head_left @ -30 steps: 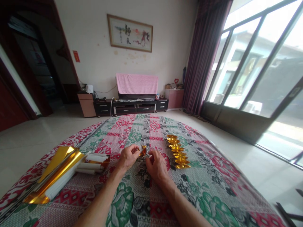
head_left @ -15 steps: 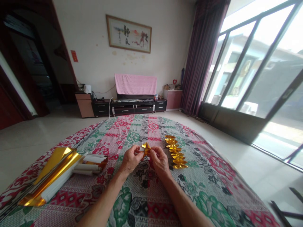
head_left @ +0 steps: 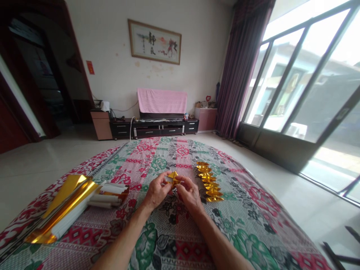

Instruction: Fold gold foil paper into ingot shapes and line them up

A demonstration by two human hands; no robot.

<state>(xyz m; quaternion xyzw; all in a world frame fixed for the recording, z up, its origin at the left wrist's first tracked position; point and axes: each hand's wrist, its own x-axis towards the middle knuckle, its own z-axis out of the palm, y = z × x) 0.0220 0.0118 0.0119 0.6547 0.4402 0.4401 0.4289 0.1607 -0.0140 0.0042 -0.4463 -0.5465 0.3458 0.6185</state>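
Between my two hands, above the middle of the table, is a small piece of gold foil paper (head_left: pixel 173 175) with a pale underside, partly folded to a point. My left hand (head_left: pixel 158 190) pinches its left side, closed on the paper. On the right side my right hand (head_left: pixel 189 191) grips it between thumb and fingers. The fingers hide part of the fold. To the right of my right hand lies a row of several folded gold paper ingots (head_left: pixel 210 184).
A patterned cloth (head_left: pixel 163 150) covers the round table. At the left lie large gold foil sheets (head_left: pixel 67 210) and pale rolled papers (head_left: pixel 107 198). Beyond the table stand a low black cabinet (head_left: pixel 157 129) and a pink cloth (head_left: pixel 161 100); a glass door (head_left: pixel 298 82) is at the right.
The gold paper has turned slightly in my fingers, and its top now shows a flatter, triangular fold. My right fingers have shifted over its right side. The view has moved a little.
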